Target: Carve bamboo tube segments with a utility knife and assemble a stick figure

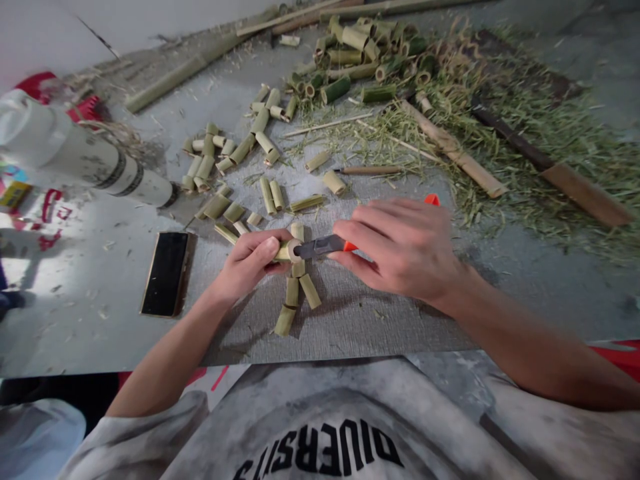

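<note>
My left hand [257, 257] is closed around a short bamboo tube [286, 251], its cut end facing right. In my right hand [400, 250] is a utility knife [323, 247] with an orange handle and a dark blade. The blade tip meets the open end of the tube, perhaps slightly inside the hole. Below the tube, small bamboo pieces [291, 292] lie end to end on the table, with another piece [310, 291] slanting off to the right. Beyond my hands are two slim bamboo pieces [271, 195] side by side.
A phone [165, 273] and a large patterned bottle [95, 150] are on the left. Piled bamboo tubes [370, 53] and green shavings [540, 147] cover the back and right. A wooden-handled blade [585, 193] rests among the shavings, near a bamboo stick [455, 150].
</note>
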A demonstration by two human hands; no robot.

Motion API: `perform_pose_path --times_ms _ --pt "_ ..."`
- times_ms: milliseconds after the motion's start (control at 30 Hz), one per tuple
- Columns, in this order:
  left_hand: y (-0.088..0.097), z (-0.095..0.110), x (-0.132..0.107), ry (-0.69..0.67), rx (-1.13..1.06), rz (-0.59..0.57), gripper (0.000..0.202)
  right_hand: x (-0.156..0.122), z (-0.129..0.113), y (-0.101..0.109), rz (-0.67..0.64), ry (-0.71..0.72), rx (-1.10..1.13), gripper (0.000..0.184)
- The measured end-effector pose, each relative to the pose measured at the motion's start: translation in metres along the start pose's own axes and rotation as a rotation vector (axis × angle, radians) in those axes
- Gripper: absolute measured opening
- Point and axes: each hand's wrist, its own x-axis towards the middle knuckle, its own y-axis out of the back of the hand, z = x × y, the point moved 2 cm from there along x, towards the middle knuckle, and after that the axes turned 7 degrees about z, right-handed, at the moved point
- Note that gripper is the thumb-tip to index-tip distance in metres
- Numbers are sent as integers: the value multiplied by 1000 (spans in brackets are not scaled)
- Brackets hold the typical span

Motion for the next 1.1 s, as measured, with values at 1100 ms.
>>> perform_pose_path --times_ms 1100 --pt "-7 6 -4 280 -177 -129 62 2 8 6 -97 66 -7 37"
